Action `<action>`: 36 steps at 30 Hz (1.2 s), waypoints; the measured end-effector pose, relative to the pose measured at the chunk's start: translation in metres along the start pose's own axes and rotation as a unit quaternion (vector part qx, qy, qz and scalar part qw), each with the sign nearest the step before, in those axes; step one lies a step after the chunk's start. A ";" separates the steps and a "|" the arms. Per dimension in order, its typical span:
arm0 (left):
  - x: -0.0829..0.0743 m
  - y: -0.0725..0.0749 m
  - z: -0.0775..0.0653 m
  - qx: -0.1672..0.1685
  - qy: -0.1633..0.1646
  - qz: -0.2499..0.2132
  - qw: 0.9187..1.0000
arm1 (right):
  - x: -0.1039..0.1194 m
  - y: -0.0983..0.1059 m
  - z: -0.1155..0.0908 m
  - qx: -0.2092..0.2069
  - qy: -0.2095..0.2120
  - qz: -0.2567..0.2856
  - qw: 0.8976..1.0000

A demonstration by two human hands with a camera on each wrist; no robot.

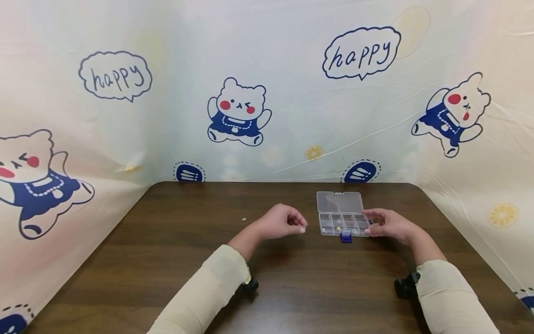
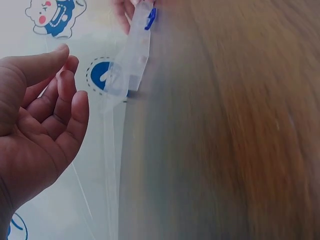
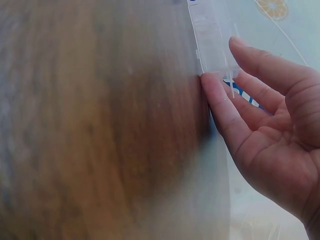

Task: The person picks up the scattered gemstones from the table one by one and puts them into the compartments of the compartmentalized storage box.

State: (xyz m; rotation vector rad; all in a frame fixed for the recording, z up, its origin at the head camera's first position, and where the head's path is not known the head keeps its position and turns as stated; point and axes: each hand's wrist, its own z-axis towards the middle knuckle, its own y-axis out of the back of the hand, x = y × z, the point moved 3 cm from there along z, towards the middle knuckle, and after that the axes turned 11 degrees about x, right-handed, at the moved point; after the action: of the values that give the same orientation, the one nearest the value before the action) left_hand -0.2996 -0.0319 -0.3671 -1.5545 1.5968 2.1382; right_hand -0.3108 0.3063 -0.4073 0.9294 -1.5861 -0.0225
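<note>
A clear plastic compartment box (image 1: 339,218) lies on the table with its hinged lid raised toward the back. Small pale and yellow pieces sit in some compartments, and a blue latch (image 1: 346,238) hangs at the front. My right hand (image 1: 390,225) holds the box's right end between thumb and fingers. Left of the box, my left hand (image 1: 281,221) is held apart from it, thumb and index fingertips close together. Whether something tiny is between those fingertips cannot be made out, even in the left wrist view. One small pale piece (image 1: 244,219) lies on the table beyond my left wrist.
The dark wooden table (image 1: 167,260) reaches back to a printed cloth (image 1: 292,46) hanging behind and at both sides. A black wrist strap device sits under each cream sleeve (image 1: 208,283).
</note>
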 end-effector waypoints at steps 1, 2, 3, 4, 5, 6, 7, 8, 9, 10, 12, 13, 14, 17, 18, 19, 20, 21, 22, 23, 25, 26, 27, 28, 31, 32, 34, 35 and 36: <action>-0.001 -0.002 0.002 0.001 0.000 0.001 1.000 | 0.000 0.000 0.000 0.001 -0.001 0.000 1.000; -0.003 -0.003 0.004 0.002 -0.002 0.001 1.000 | 0.000 0.000 0.000 0.000 -0.002 0.001 1.000; -0.004 -0.005 0.007 0.003 -0.002 0.001 1.000 | -0.001 0.000 0.000 0.000 -0.003 0.001 1.000; -0.006 -0.006 0.009 0.004 -0.003 0.000 1.000 | -0.001 0.000 0.000 0.000 -0.005 0.002 1.000; -0.007 -0.007 0.011 0.005 -0.005 -0.002 1.000 | -0.001 0.000 0.000 0.000 -0.006 0.002 1.000; -0.008 -0.009 0.013 0.005 -0.005 -0.004 1.000 | 0.000 0.000 0.000 -0.001 -0.007 0.002 1.000; -0.010 -0.010 0.016 0.006 -0.006 -0.005 1.000 | 0.000 0.000 0.000 -0.002 -0.009 0.001 1.000; -0.011 -0.011 0.018 0.007 -0.008 -0.008 1.000 | 0.000 0.000 0.000 -0.003 -0.010 0.003 1.000; -0.012 -0.012 0.020 0.007 -0.009 -0.010 1.000 | 0.000 0.000 0.000 -0.003 -0.011 0.002 1.000; -0.014 -0.013 0.022 0.007 -0.008 -0.012 1.000 | 0.000 0.000 0.000 -0.003 -0.011 0.002 1.000; -0.015 -0.015 0.026 0.009 -0.009 -0.014 1.000 | 0.000 0.000 0.000 -0.002 -0.012 0.001 1.000; -0.016 -0.016 0.028 0.009 -0.010 -0.015 1.000 | 0.000 0.000 0.000 -0.002 -0.012 0.001 1.000; -0.017 -0.017 0.030 0.009 -0.009 -0.013 1.000 | 0.000 0.000 0.000 -0.002 -0.012 0.002 1.000; -0.020 -0.018 0.034 0.012 -0.009 -0.012 1.000 | 0.000 0.000 0.000 -0.001 -0.013 0.003 1.000; -0.022 -0.019 0.035 0.013 -0.009 -0.011 1.000 | 0.000 0.000 0.000 -0.001 -0.014 0.004 1.000; -0.023 -0.019 0.036 0.013 -0.008 -0.011 1.000 | 0.000 0.000 0.000 -0.001 -0.014 0.004 1.000; -0.024 -0.019 0.037 0.014 -0.007 -0.011 1.000 | 0.000 0.000 0.000 -0.001 -0.014 0.005 1.000; -0.025 -0.019 0.038 0.015 -0.007 -0.012 1.000 | 0.000 0.000 0.000 0.000 -0.014 0.007 1.000; -0.027 -0.019 0.038 0.015 -0.006 -0.013 1.000 | 0.000 0.000 0.000 0.000 -0.013 0.007 1.000; -0.028 -0.019 0.039 0.015 -0.005 -0.014 1.000 | -0.001 0.000 0.000 0.001 -0.013 0.008 1.000; -0.028 -0.021 0.042 0.015 -0.003 -0.017 1.000 | -0.001 0.000 0.000 0.001 -0.011 0.009 1.000; -0.029 -0.021 0.043 0.015 -0.003 -0.019 1.000 | -0.001 0.000 0.000 0.001 -0.011 0.009 1.000; -0.030 -0.021 0.044 0.014 -0.003 -0.019 1.000 | -0.001 0.000 0.000 0.001 -0.011 0.009 1.000; -0.031 -0.022 0.046 0.013 -0.004 -0.019 1.000 | -0.001 0.000 0.000 0.001 -0.011 0.008 1.000; -0.035 -0.022 0.049 0.012 -0.007 -0.017 1.000 | 0.000 0.000 0.000 0.001 -0.012 0.010 1.000; -0.036 -0.023 0.050 0.012 -0.008 -0.015 1.000 | 0.000 0.000 0.000 0.000 -0.012 0.010 1.000; -0.038 -0.023 0.052 0.013 -0.008 -0.013 1.000 | 0.000 0.000 0.000 0.001 -0.013 0.011 1.000; -0.039 -0.023 0.053 0.013 -0.007 -0.012 1.000 | 0.000 0.000 0.000 0.001 -0.013 0.012 1.000; -0.040 -0.024 0.054 0.014 -0.006 -0.012 1.000 | 0.000 0.000 0.000 0.000 -0.014 0.015 1.000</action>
State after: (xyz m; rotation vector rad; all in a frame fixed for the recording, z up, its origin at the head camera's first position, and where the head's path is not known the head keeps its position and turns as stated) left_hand -0.3034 0.0387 -0.3569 -1.5415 1.5878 2.1001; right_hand -0.3106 0.3060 -0.4076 0.9097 -1.6256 -0.0147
